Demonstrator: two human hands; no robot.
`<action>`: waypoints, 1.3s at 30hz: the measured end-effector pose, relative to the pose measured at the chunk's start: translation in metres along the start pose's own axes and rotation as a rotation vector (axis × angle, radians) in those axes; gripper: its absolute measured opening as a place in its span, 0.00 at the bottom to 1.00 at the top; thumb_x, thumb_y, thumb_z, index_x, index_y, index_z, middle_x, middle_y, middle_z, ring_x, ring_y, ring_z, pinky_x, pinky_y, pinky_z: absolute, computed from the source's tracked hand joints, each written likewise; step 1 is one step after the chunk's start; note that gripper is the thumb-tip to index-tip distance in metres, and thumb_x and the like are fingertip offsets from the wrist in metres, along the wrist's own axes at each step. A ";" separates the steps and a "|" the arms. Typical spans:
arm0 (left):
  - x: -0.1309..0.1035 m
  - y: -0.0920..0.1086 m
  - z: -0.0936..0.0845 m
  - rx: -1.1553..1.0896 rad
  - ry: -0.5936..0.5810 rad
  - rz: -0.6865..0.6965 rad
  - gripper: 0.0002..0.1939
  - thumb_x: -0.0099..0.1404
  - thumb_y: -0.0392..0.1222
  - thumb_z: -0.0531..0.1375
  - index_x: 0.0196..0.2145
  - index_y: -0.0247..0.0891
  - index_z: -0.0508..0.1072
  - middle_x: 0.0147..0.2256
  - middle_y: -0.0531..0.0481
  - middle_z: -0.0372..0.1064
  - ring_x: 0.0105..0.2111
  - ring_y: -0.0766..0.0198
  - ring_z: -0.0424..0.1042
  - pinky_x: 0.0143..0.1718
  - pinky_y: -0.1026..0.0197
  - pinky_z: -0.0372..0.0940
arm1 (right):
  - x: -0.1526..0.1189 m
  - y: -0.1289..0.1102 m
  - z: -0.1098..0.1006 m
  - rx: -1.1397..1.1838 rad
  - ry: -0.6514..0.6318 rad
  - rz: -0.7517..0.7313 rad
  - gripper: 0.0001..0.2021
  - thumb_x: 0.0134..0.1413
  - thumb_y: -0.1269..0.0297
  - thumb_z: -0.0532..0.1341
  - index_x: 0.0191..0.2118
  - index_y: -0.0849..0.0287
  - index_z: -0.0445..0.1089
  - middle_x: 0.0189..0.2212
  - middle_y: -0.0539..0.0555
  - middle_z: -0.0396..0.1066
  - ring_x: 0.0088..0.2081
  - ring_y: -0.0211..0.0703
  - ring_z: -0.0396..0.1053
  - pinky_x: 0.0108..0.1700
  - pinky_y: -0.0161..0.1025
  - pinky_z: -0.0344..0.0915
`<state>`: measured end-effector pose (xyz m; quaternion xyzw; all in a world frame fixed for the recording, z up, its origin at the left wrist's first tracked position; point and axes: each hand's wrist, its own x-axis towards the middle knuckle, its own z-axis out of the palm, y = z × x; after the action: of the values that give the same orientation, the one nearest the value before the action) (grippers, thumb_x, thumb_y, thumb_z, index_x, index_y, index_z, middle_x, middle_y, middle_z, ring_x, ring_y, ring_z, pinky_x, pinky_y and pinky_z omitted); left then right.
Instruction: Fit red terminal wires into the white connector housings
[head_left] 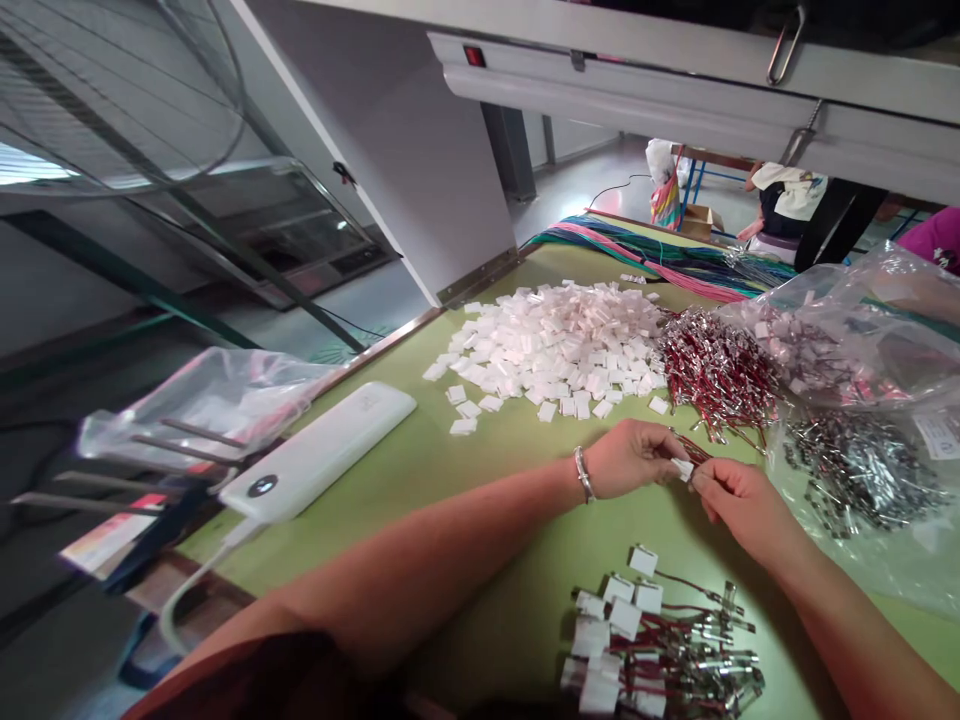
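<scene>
My left hand (636, 458), with a silver bracelet at the wrist, pinches a small white connector piece (682, 468). Close against it, my right hand (731, 492) has thumb and fingers pressed together at the connector's right side; a bundle of dark red wires (694, 450) shows just behind the fingers. Beyond my hands lie a large heap of white connector pieces (562, 340) and a pile of red wires with metal ends (716, 370). Nearer to me is a pile of red wires with white pieces on one end (660, 650).
A white power bank (322, 450) with a cable lies on the green table (420, 480). Clear plastic bags (885, 340) with metal-ended parts are at right. Long coloured wires (645, 255) run along the back; people (787, 195) are beyond.
</scene>
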<state>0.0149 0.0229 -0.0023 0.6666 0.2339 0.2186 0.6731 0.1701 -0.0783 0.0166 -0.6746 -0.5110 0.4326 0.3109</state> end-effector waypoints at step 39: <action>0.016 -0.003 -0.034 1.195 0.284 -0.022 0.10 0.63 0.30 0.54 0.36 0.33 0.76 0.38 0.42 0.66 0.40 0.58 0.65 0.42 0.56 0.64 | 0.016 0.023 -0.006 -0.639 0.262 -0.474 0.06 0.57 0.64 0.57 0.29 0.57 0.66 0.29 0.52 0.68 0.31 0.40 0.66 0.34 0.38 0.61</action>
<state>0.0070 0.0590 -0.0058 0.8907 0.4102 0.1292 0.1475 0.1871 -0.0692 -0.0052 -0.6503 -0.7166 0.0793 0.2394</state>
